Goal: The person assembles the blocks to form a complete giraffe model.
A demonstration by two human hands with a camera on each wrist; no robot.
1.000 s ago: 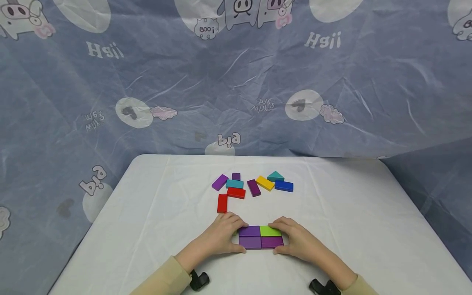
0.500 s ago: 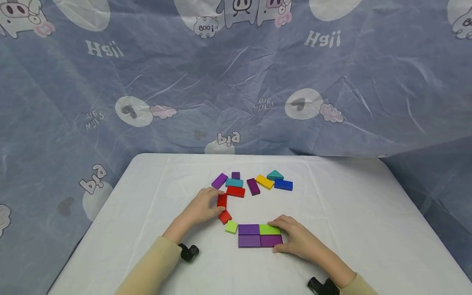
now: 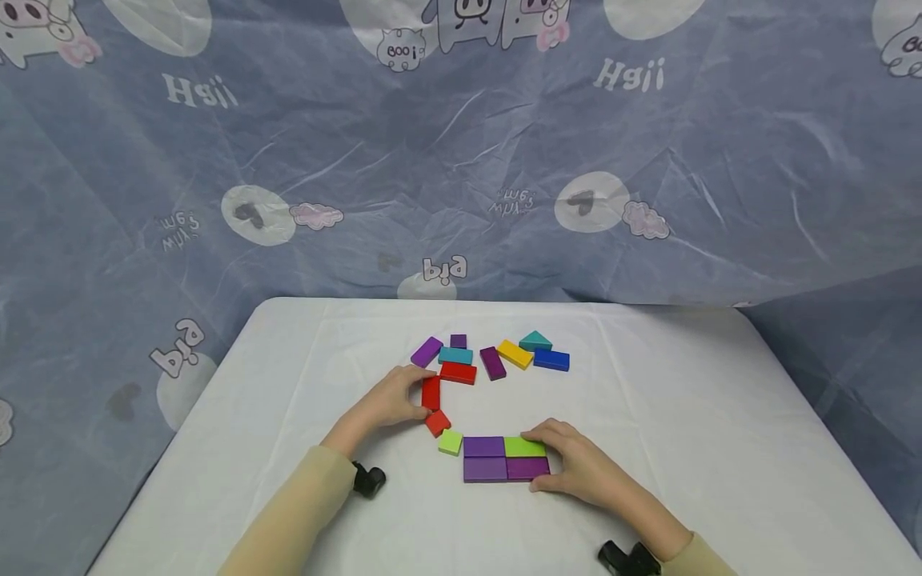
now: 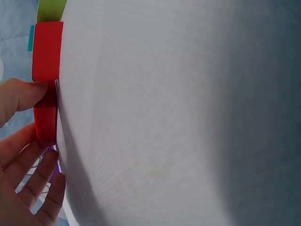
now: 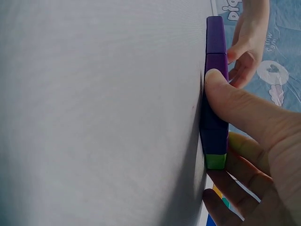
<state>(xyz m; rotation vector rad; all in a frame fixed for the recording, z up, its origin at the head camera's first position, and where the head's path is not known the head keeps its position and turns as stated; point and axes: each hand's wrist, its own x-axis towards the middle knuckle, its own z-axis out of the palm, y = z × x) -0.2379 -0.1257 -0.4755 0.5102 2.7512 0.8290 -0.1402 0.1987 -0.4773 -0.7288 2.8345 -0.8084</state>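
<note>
My left hand (image 3: 392, 398) pinches a red rectangular block (image 3: 430, 394) by its ends, thumb at the near end and fingertips at the far end. A smaller red block (image 3: 437, 422) lies turned just in front of it, with a lime square block (image 3: 450, 442) beyond its near corner. Four-sided and flat, a rectangle is made up of purple blocks (image 3: 485, 470) and a lime block (image 3: 524, 446) set edge to edge. My right hand (image 3: 576, 464) holds its right end, thumb (image 5: 218, 87) on the near side and fingers on the far side.
Behind lie a red block (image 3: 458, 373), a teal block (image 3: 455, 356), several purple blocks (image 3: 493, 363), a yellow block (image 3: 515, 354), a blue block (image 3: 551, 360) and a teal triangle (image 3: 535, 341). A white cloth covers the table (image 3: 691, 416); a patterned blue sheet (image 3: 403, 144) hangs behind.
My left hand has left the rectangle's left side, moved away and to the left, and taken hold of the red block. The lime square and small red block now show. My right hand stays put.
</note>
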